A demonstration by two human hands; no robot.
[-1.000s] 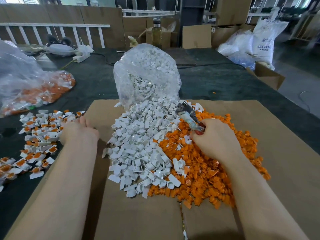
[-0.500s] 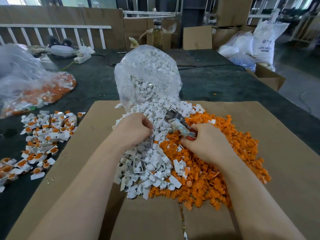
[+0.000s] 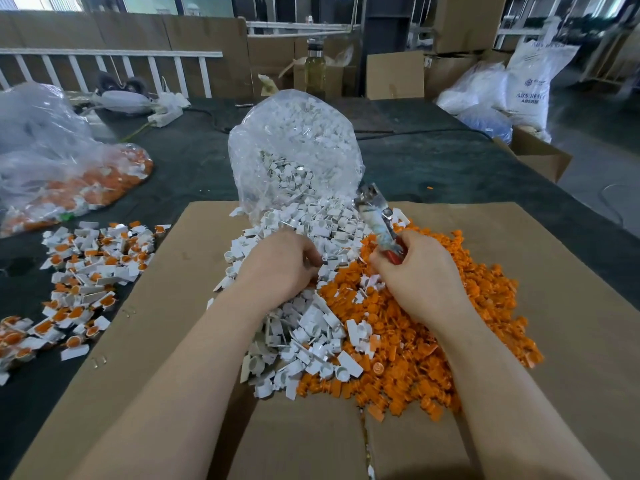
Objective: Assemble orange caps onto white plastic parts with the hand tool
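Left hand (image 3: 282, 268) has swung in from the frame's left, pinching a white part (image 3: 330, 259); right (image 3: 420, 275) grips the tool (image 3: 375, 220), ready for capping.

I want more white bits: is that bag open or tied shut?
Open: white parts spill from the clear bag onto the cardboard.

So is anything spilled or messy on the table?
Yes. White parts pour out of the tipped clear bag onto the cardboard, mixing with the orange caps where the piles meet. One orange bit lies alone on the dark table.
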